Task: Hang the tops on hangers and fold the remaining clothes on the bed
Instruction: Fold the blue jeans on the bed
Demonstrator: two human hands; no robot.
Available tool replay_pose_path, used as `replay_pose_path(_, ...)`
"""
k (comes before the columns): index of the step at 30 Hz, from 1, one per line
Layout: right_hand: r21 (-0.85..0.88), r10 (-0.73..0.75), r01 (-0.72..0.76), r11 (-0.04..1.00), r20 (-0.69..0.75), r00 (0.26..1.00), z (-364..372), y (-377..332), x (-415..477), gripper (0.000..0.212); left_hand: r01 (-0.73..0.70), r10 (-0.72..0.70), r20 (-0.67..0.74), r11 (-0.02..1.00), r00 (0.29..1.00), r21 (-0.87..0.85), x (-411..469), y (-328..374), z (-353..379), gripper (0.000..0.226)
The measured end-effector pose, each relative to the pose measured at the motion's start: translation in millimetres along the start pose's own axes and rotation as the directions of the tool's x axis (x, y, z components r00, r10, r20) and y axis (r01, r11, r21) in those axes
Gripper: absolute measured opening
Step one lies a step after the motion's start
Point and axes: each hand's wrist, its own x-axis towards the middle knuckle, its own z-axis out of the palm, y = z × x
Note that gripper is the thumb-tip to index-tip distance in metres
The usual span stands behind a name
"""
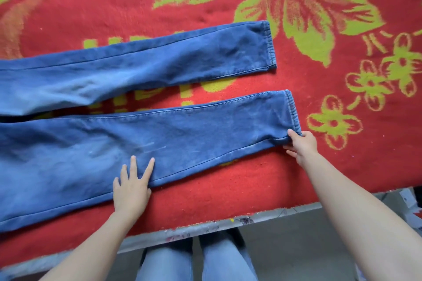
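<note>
Fingers [133,165] on my left hand [132,189]: straight, spread, palm down, pressing flat on the near leg of the blue denim jeans [159,134], right at its near seam edge. No grip there, just flat contact.

Jeans position: laid flat on the red woven blanket with green flower pattern [251,166], waist end off frame to the left, both legs running right. The legs lie apart, and a strip of red blanket with green lettering shows between them. The far leg [159,59] ends in a gathered cuff [269,45] right of centre. The near leg's cuff [294,112] sits a bit further right.

Right hand [302,143]: at the near corner of that near cuff. Thumb on top of the denim, other fingers [291,150] curled at the edge, pinching the corner. Denim between my two hands lies flat, with light creases only.

Near edge: the blanket ends at a pale printed sheet [205,227] along the bed side. Below that are my legs in light blue trousers [196,260] and the grey floor [308,246].
</note>
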Motion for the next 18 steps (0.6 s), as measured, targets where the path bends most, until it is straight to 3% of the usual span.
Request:
replay_pose_path(2, 0.104, -0.059, 0.067, 0.992, -0.086, 0.995, -5.8, -7.9, 1.6, 0.031, -0.067, 0.067, 0.008, 0.998, 0.998, 0.017, 1.4, -5.3, -3.5, 0.075)
replay_pose_path(4, 0.121, -0.134, 0.164, 0.979, -0.221, 0.966, -19.4, -15.6, 6.2, 0.039, -0.187, 0.187, -0.07, 0.982, 0.98, -0.002, -1.3, -8.6, -4.9, 0.054)
replay_pose_path(6, 0.082, -0.18, 0.223, 0.971, -0.354, 0.918, -34.3, -18.4, 10.3, 0.045, -0.328, 0.323, -0.17, 0.945, 0.931, -0.004, -7.2, -1.4, -5.1, 0.044)
replay_pose_path(8, -0.029, -0.196, 0.203, 0.979, -0.426, 0.883, -44.1, -15.2, 10.8, 0.041, -0.413, 0.412, -0.163, 0.91, 0.897, 0.026, -18.2, 8.6, -4.5, 0.045)
replay_pose_path(10, -0.249, -0.19, 0.099, 0.964, -0.377, 0.906, -45.4, -10.2, 8.6, 0.032, -0.425, 0.429, -0.096, 0.903, 0.898, 0.063, -24.2, 15.2, -1.1, 0.047)
replay_pose_path(12, -0.562, -0.197, 0.005, 0.827, -0.281, 0.939, -34.6, -16.1, -0.5, 0.053, -0.414, 0.416, -0.01, 0.906, 0.909, 0.092, -19.1, 15.7, 0.8, 0.069)
replay_pose_path(14, -0.694, -0.297, 0.128, 0.709, -0.129, 0.946, -11.1, -32.8, -10.3, 0.059, -0.385, 0.391, -0.079, 0.919, 0.917, 0.083, -11.3, 14.7, -5.5, 0.067)
replay_pose_path(18, -0.707, -0.392, 0.379, 0.597, 0.155, 0.907, 48.6, -67.3, -24.9, 0.054, -0.253, 0.252, -0.218, 0.967, 0.943, 0.027, 22.5, 8.2, -43.3, 0.057)
